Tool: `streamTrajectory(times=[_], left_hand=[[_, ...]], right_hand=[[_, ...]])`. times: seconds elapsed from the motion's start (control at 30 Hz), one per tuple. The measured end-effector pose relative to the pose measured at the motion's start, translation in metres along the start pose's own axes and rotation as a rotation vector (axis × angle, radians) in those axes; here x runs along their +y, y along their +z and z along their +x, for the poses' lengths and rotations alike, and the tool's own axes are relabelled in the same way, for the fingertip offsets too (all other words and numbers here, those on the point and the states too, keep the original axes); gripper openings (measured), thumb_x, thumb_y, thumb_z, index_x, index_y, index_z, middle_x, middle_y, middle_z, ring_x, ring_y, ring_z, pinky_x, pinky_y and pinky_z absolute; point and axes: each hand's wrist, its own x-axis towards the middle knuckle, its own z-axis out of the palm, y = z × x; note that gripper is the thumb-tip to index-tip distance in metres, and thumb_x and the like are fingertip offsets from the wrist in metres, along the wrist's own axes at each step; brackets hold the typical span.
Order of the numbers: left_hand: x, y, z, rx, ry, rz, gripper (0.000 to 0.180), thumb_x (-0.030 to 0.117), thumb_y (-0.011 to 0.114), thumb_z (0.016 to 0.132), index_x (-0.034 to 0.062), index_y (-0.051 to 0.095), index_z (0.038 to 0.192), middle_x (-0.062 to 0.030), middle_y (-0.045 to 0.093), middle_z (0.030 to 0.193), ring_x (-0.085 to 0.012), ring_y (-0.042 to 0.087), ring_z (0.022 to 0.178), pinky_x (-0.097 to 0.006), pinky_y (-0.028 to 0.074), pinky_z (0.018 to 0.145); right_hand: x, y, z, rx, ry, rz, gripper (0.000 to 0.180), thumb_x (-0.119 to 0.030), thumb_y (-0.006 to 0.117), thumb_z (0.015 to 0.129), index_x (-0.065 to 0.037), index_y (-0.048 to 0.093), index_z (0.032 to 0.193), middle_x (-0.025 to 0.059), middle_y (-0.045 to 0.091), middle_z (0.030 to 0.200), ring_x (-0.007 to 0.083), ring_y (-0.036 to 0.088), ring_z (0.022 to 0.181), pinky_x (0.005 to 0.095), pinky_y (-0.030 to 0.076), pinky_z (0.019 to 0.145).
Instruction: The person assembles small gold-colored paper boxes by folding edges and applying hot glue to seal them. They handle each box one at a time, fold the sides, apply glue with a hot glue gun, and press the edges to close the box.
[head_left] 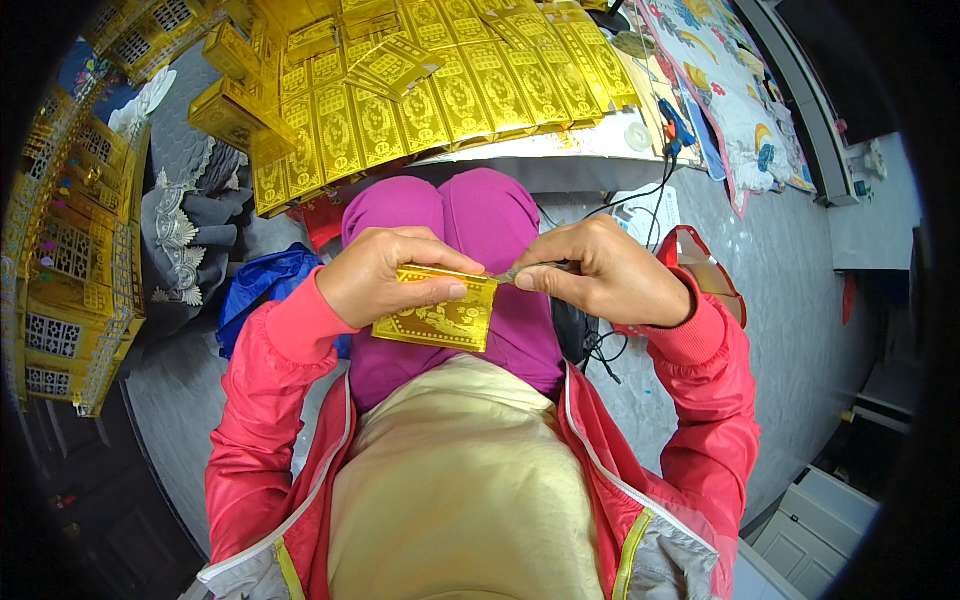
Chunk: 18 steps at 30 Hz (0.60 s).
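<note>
Cream shirt front (460, 480) and red jacket sleeves (270, 400) closest in, magenta knees (480, 215) beyond, both hands raised over the lap. Left hand (385, 275) pinching a gold foil sheet (440, 318) along its upper edge, thumb flat on the face, fingers curled behind; sheet hanging over the thighs, lower corner free. Right hand (605, 270) closed down tight at the sheet's top right corner, thumb and forefinger nipped on what looks like a slim metallic tool (530, 270), possibly a blade or a fold of the same foil, hard to tell at this size. Thin, light stuff by the look of it, stiff enough to hold flat yet quick to crease or tear, slick on the printed face; best held by the edges and corners, as here. Farther off, rows of matching gold sheets (450, 95) fanned over the worktop (560, 150), folded gold boxes (230, 110) stacked at the left, a patterned quilt (730, 90) at the right, black cable (640, 200) trailing down toward the grey floor (780, 300).
</note>
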Motion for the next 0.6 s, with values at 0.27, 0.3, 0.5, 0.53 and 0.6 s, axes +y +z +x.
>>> streamTrajectory(times=[0.27, 0.3, 0.5, 0.53, 0.6], left_hand=[[-0.0015, 0.0009, 0.0004, -0.009, -0.015, -0.007, 0.025, 0.013, 0.071, 0.088, 0.0053, 0.072, 0.111, -0.0091, 0.07, 0.095, -0.0178, 0.066, 0.088, -0.029, 0.05, 0.079], [-0.0017, 0.0008, 0.0004, -0.011, -0.023, -0.018, 0.025, 0.013, 0.071, 0.088, 0.0052, 0.072, 0.111, -0.009, 0.07, 0.095, -0.0175, 0.066, 0.088, -0.029, 0.05, 0.079], [-0.002, 0.0018, 0.0008, -0.026, -0.047, -0.056, 0.024, 0.014, 0.07, 0.09, 0.0041, 0.071, 0.112, -0.0084, 0.069, 0.095, -0.016, 0.065, 0.089, -0.028, 0.05, 0.079], [-0.002, 0.0016, 0.0008, -0.029, -0.051, -0.06, 0.024, 0.014, 0.069, 0.09, 0.0041, 0.071, 0.112, -0.0084, 0.068, 0.095, -0.016, 0.065, 0.089, -0.028, 0.05, 0.079], [-0.0018, 0.0012, 0.0008, -0.036, -0.061, -0.07, 0.025, 0.014, 0.069, 0.09, 0.0041, 0.071, 0.112, -0.0083, 0.068, 0.095, -0.0158, 0.064, 0.089, -0.028, 0.049, 0.079]], right_hand=[[0.0023, 0.0027, 0.0038, -0.021, -0.008, -0.009, 0.019, -0.012, 0.066, 0.091, 0.005, 0.069, 0.098, 0.0159, 0.069, 0.082, 0.021, 0.066, 0.071, 0.0323, 0.051, 0.066], [0.0024, 0.0028, 0.004, -0.021, -0.007, -0.007, 0.019, -0.013, 0.066, 0.091, 0.005, 0.069, 0.098, 0.016, 0.069, 0.082, 0.0211, 0.066, 0.071, 0.0323, 0.051, 0.066], [0.002, -0.0009, 0.0026, -0.047, 0.036, 0.046, 0.019, -0.012, 0.067, 0.091, 0.005, 0.069, 0.098, 0.0162, 0.07, 0.082, 0.0211, 0.067, 0.073, 0.032, 0.052, 0.068], [0.0018, -0.0015, 0.0021, -0.043, 0.044, 0.051, 0.019, -0.012, 0.067, 0.091, 0.005, 0.069, 0.099, 0.0161, 0.07, 0.082, 0.0206, 0.067, 0.073, 0.032, 0.052, 0.068], [0.0014, -0.0028, 0.0012, -0.035, 0.062, 0.06, 0.019, -0.012, 0.067, 0.091, 0.005, 0.069, 0.099, 0.0157, 0.07, 0.082, 0.0197, 0.067, 0.073, 0.0318, 0.052, 0.069]])
